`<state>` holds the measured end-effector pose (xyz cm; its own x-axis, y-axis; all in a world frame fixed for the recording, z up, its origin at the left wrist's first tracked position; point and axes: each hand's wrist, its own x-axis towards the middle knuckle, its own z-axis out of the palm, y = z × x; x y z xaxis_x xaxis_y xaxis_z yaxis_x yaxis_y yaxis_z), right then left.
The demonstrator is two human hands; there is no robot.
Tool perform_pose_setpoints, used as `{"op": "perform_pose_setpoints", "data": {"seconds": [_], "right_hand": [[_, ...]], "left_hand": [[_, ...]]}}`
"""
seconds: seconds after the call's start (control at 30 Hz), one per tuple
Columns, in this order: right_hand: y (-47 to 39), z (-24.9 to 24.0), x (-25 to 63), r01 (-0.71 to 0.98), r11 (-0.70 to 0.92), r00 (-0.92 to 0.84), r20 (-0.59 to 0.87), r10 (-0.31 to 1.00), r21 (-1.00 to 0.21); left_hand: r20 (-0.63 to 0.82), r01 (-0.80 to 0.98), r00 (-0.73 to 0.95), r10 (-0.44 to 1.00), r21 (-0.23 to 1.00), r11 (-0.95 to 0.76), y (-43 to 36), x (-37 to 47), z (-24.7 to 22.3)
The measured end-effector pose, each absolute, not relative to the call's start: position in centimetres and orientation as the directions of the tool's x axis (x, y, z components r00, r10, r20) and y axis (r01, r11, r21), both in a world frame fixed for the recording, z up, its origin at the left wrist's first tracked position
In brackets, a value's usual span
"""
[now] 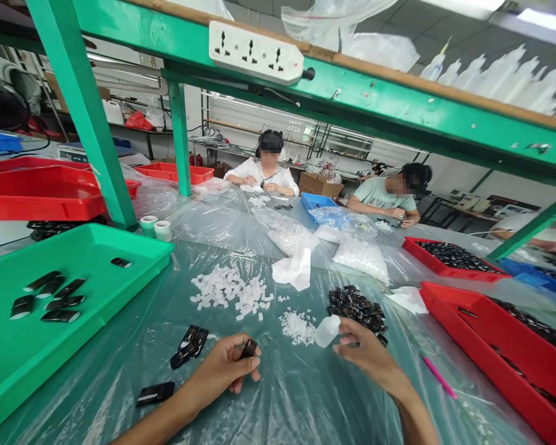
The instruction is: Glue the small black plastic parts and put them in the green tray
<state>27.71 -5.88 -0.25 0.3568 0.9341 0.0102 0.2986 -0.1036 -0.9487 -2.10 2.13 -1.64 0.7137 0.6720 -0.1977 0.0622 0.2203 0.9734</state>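
Note:
Between the thumb and fingers of my left hand [234, 364] is a small black part [249, 348]. My right hand [364, 349] pinches a translucent white cup-like piece [327, 331], which is beside a small heap of tiny white bits [297, 326]. Behind my right hand lies a heap of black parts [358, 309]. A larger pile of white pieces [229, 289] sits beyond my left hand. Several loose black parts [189, 346] lie left of my left hand, with another one [155, 393] nearer my forearm.
A green tray [88, 309] with several black parts is at the left. Red trays [486, 334] stand at the right, near a pink pen-like stick [439, 377]. Green shelf framing [180, 142] crosses above the table. Several other people sit across and to the right.

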Motion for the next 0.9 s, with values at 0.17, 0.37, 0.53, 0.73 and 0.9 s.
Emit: {"op": "perform_pose_setpoints", "data": {"seconds": [0.17,0.37,0.53,0.73,0.9], "right_hand": [[-4.8,-1.2,25.8,0.334,-0.082,0.332,0.036,0.942,-0.939],[-4.3,-1.1,24.8,0.304,-0.047,0.375,0.074,0.924,-0.952],[-4.9,0.3,23.6,0.186,0.009,0.367,0.078,0.927,-0.982],[-5.4,0.2,21.1,-0.237,0.128,0.268,0.062,0.962,-0.963],[-5.5,0.1,18.8,-0.584,0.188,0.205,0.081,0.975,-0.790]], "left_hand": [[-0.185,0.028,0.752,0.632,0.968,0.250,2.5,-2.3,-2.4],[-0.259,0.008,0.739,0.622,0.926,0.376,2.1,-2.4,-2.1],[-0.271,-0.004,0.727,0.630,0.917,0.400,1.8,-2.5,-1.8],[-0.172,-0.058,0.686,0.707,0.956,0.289,1.7,-2.2,-2.0],[-0.132,-0.055,0.665,0.735,0.973,0.225,1.4,-2.1,-2.0]]}}
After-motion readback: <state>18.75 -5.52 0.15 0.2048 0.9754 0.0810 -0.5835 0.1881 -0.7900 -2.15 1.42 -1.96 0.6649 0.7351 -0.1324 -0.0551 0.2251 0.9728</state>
